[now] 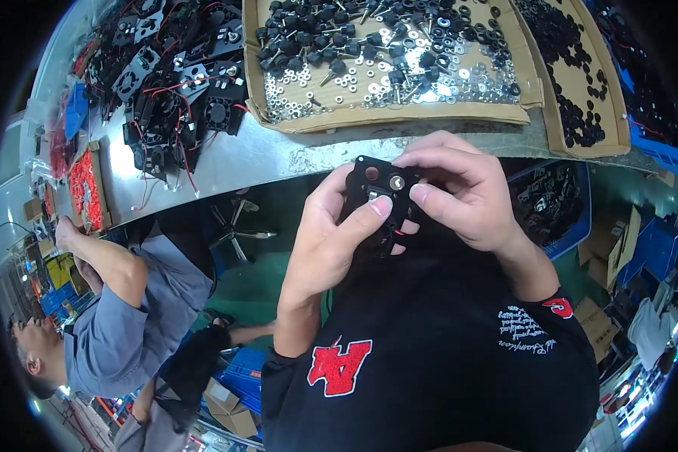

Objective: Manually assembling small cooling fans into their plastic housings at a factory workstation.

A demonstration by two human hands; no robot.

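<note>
My left hand [325, 235] is closed round a small black plate assembly [381, 172], its thumb pressed on the face. The assembly has a round hole and a small shiny metal round piece at its top; a bit of red wire shows lower down. My right hand [468, 194] holds the same assembly from its right edge, thumb and fingers beside the metal piece. Both hands are just off the bench's near edge, in front of my black shirt. My fingers hide much of the assembly's lower part and back.
A cardboard tray [399, 114] on the metal bench [279, 154] holds black knobs, washers and nuts. Another tray [616, 124] of black parts sits right of it. Fan assemblies with wires [196, 98] are piled left. A co-worker [143, 301] sits left; a blue crate [572, 239] stands below the bench.
</note>
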